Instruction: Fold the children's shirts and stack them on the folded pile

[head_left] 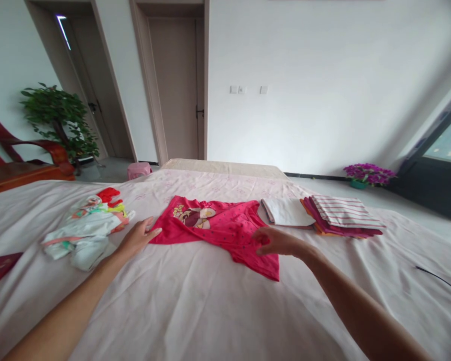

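A pale sheet (180,311) spreads below a white wall (323,100). Our left hand (140,235), fingers parted, touches the hem of the red shirt (225,225); our right hand (280,241) curls at its shoulder, grip unclear, perhaps steadying it flat. Mid-frame, its long axis runs left-right, neckline rightward, between loose clothes (90,233) and a folded stack (342,213).

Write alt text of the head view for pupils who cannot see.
A person's left hand and right hand are at opposite ends of a pink dotted fabric shirt lying on a pale sheet. A crumpled heap of mostly white clothes lies left; folded white, striped and magenta clothes lie right.
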A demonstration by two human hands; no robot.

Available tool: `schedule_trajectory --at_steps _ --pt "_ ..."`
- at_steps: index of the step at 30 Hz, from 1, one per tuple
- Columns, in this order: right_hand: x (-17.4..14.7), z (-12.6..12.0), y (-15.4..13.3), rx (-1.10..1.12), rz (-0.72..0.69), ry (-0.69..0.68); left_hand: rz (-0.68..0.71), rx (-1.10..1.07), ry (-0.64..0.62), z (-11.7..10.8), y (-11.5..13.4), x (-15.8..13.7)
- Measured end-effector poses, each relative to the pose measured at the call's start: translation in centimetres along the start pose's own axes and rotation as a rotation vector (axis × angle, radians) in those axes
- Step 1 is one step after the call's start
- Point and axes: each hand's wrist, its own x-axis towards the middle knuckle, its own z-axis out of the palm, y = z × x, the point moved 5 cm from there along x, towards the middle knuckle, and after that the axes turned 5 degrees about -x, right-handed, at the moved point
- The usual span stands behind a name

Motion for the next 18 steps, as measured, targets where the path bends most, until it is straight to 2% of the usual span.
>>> schedule_trajectory --at_steps 1,3,7,10,13,16,18 --pt "-0.8 0.4 -0.6 -0.111 -0.046 -0.065 -0.021 0.033 0.02 0.0 -0.1 0.3" --pt "-2.2 0.7 -1.4 -0.305 -0.102 -0.099 -0.057 0.088 0.033 0.0 0.3 0.8" --pt "-3.3 0.9 -1.8 -0.466 -0.131 -0.007 -0.071 0.154 -0.028 0.3 1.8 1.1" --pt "-3.1 0.8 -1.3 -0.47 -0.128 0.099 -0.039 0.169 0.006 -0.3 2.6 0.8" --pt "-2.3 0.2 -0.6 -0.329 -0.107 0.248 0.025 0.137 0.101 -1.4 3.0 0.4" --pt "-1.9 -0.6 -0.5 0.028 -0.099 0.392 0.054 -0.003 0.177 -2.3 3.1 -0.2" --pt "-2.1 -1.0 -1.0 0.247 -0.06 0.433 0.056 -0.133 0.212 -3.0 3.3 -0.8"
